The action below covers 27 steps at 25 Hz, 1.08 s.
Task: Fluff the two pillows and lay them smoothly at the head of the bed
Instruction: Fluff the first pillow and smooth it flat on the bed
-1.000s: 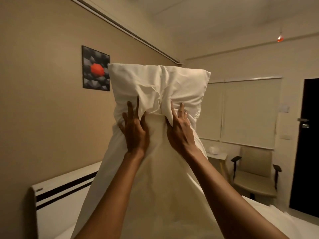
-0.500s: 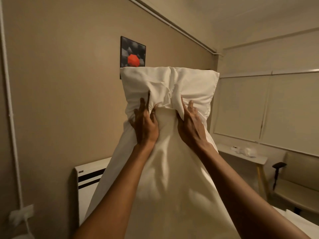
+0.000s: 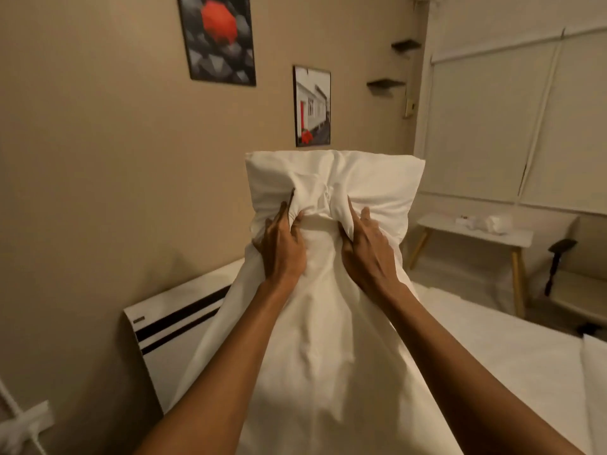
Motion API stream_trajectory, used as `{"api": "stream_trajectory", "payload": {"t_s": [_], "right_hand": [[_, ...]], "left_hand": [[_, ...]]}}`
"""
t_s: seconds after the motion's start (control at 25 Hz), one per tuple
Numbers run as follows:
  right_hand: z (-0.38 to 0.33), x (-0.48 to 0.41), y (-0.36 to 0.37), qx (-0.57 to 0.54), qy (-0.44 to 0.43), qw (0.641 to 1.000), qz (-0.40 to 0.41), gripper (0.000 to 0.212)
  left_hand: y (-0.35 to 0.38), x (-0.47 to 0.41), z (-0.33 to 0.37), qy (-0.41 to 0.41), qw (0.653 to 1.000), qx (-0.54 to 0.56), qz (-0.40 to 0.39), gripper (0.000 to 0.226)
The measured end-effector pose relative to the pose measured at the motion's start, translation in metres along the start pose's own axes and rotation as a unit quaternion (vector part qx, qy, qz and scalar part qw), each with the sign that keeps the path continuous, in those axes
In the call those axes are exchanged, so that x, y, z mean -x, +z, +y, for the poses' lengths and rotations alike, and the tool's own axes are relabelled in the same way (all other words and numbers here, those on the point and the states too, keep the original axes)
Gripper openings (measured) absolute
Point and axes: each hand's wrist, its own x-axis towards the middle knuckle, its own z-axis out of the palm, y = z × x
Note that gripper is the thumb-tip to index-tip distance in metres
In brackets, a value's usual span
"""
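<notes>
A white pillow (image 3: 331, 178) is held up in the air in front of me, standing on end, its loose white case hanging down toward me. My left hand (image 3: 282, 247) grips a bunch of the fabric on the left side, fingers dug into the cloth. My right hand (image 3: 368, 251) grips the fabric on the right side, fingers pressed into the pillow. The white bed (image 3: 492, 349) lies below and to the right. Only one pillow is in sight.
A white headboard with black stripes (image 3: 170, 326) stands against the beige wall at left. Two framed pictures (image 3: 218, 37) hang above. A small white table (image 3: 473, 234) and a chair (image 3: 578, 290) stand at the right, below window blinds.
The view has tilted down and turned left, so the bed and a second picture now show. Both hands keep the same grip, and the pillow sits lower in view.
</notes>
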Motion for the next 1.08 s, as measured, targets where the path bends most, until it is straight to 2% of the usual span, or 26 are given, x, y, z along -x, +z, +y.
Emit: {"api": "stream_trajectory", "payload": {"t_s": [0.24, 0.52, 0.72, 0.92, 1.08], "right_hand": [[0.044, 0.002, 0.110, -0.007, 0.095, 0.992, -0.083, 0.058], [0.062, 0.002, 0.219, -0.005, 0.156, 0.980, -0.121, 0.059], [0.073, 0.011, 0.308, -0.013, 0.247, 0.957, -0.153, 0.060], [0.082, 0.024, 0.400, 0.001, 0.331, 0.929, -0.165, 0.061], [0.108, 0.042, 0.468, 0.006, 0.371, 0.913, -0.170, 0.060]], "left_hand": [[0.071, -0.008, -0.097, -0.053, 0.993, -0.007, -0.104, 0.044], [0.131, -0.031, -0.208, -0.081, 0.975, -0.013, -0.205, 0.047], [0.177, -0.037, -0.305, -0.086, 0.949, 0.003, -0.304, 0.045], [0.224, -0.041, -0.398, -0.100, 0.908, -0.010, -0.407, 0.048], [0.266, -0.028, -0.462, -0.065, 0.889, -0.049, -0.451, 0.050]]}}
